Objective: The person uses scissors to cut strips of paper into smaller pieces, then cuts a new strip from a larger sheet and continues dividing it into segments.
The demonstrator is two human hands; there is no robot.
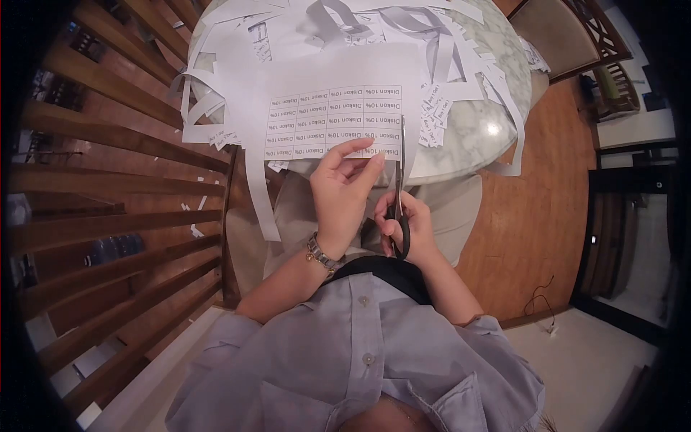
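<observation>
My left hand [345,191] pinches the near edge of a white paper sheet [338,68] between thumb and fingers. Printed on the sheet is a grid of boxes reading "Diskon 10%", upside down from here. My right hand [409,223] grips black-handled scissors [402,176], fingers through the loops. The blades point away from me and lie along the grid's right border, with a narrow margin of paper on their right side. How far the blades are apart is hard to make out.
A round marble table [497,93] carries paper strips [335,18] and small printed slips [432,119]. One long strip [260,194] hangs over the near edge. Wooden slats [122,183] stand on the left, a chair [554,32] at the back right. Paper scraps lie on the floor at left.
</observation>
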